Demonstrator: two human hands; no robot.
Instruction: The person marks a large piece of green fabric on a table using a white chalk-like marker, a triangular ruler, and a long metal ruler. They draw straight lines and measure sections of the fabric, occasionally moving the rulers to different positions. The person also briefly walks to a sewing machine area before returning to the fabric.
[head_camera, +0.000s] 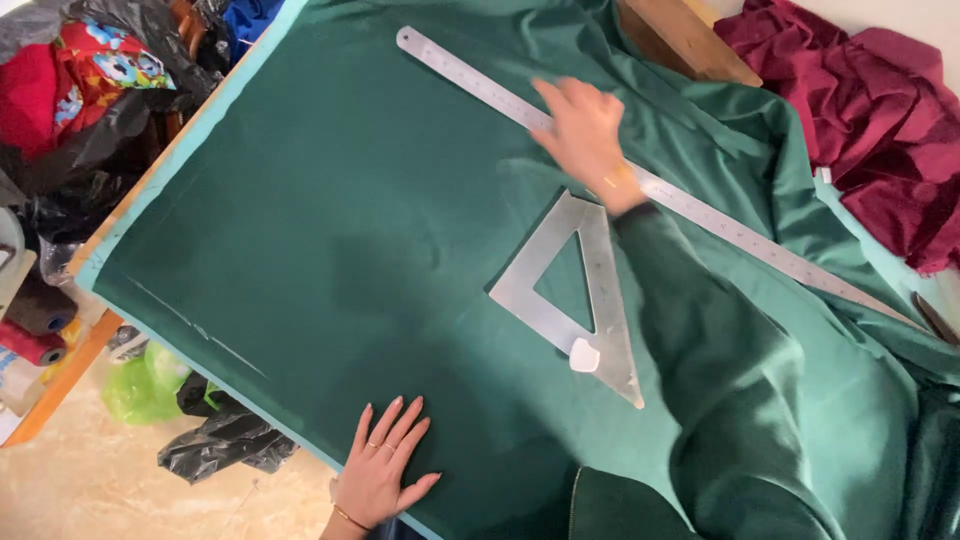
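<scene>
Your right hand (585, 135) lay flat, fingers spread, on the long steel ruler (640, 180); your left hand (385, 465), equally open, pinned the green fabric (350, 230). The cloth probably handled soft and slippery.

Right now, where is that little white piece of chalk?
In the head view the white chalk lies on the metal triangle, near its lower corner, on the green fabric, right of centre and below the long ruler.
</scene>
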